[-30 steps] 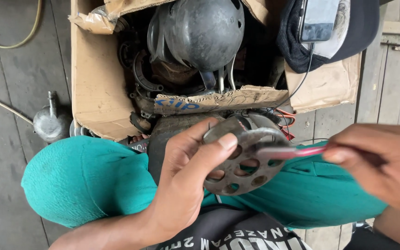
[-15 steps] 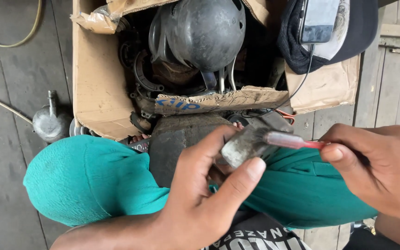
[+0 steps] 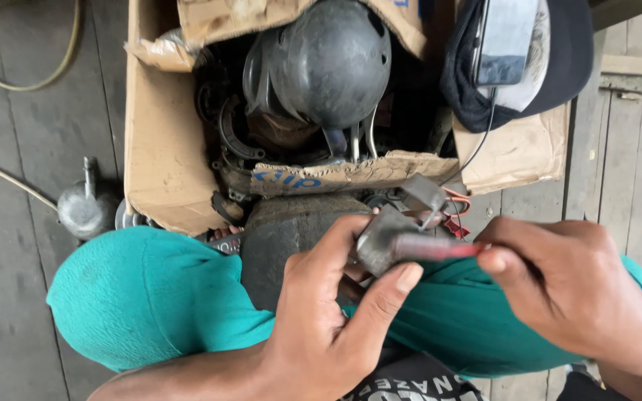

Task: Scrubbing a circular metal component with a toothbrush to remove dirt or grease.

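Note:
My left hand [image 3: 328, 312] grips a grey round metal motor cover [image 3: 382, 241], turned edge-on so only its rim shows. My right hand [image 3: 566, 286] pinches a thin red-handled tool [image 3: 440, 249] whose tip rests against the cover's edge. Both hands are over my lap, between my teal-clad knees [image 3: 150, 297]. Just beyond the cover lies a dark rounded motor body [image 3: 291, 238], with red wires [image 3: 456, 204] behind it.
An open cardboard box [image 3: 157, 141] ahead holds a dark domed metal housing [image 3: 328, 63] and several greasy parts. A black cap [image 3: 559, 67] with a phone [image 3: 507, 37] lies on the box's right flap. A small metal oil can [image 3: 83, 208] stands on the wooden floor at left.
My left hand has turned the motor cover from face-up, holes showing, to edge-on. The red tool has stayed against it, and my right hand has shifted slightly left.

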